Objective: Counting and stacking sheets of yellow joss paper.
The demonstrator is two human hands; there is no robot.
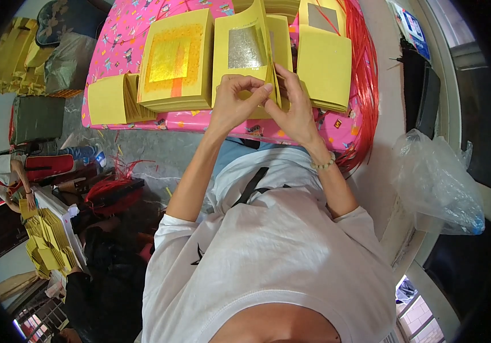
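Pink patterned cloth covers the tabletop (114, 54), filling the frame's upper middle. Red strips (365, 74) trail down its right side; a clear bag (440, 180) sits at the frame's right. Left of top center lies a thick gold-marked stack (205, 60). Right beside it, at top center, is the silver-marked stack (221, 64), with sheets raised along its right edge. At its lower right corner, the left hand's (237, 103) grip has thumb and forefinger close together; whether they pinch paper cannot be told. The right hand's (294, 111) grip is spread, forefinger by the sheet edges. Beaded bracelet (323, 164) on the right wrist.
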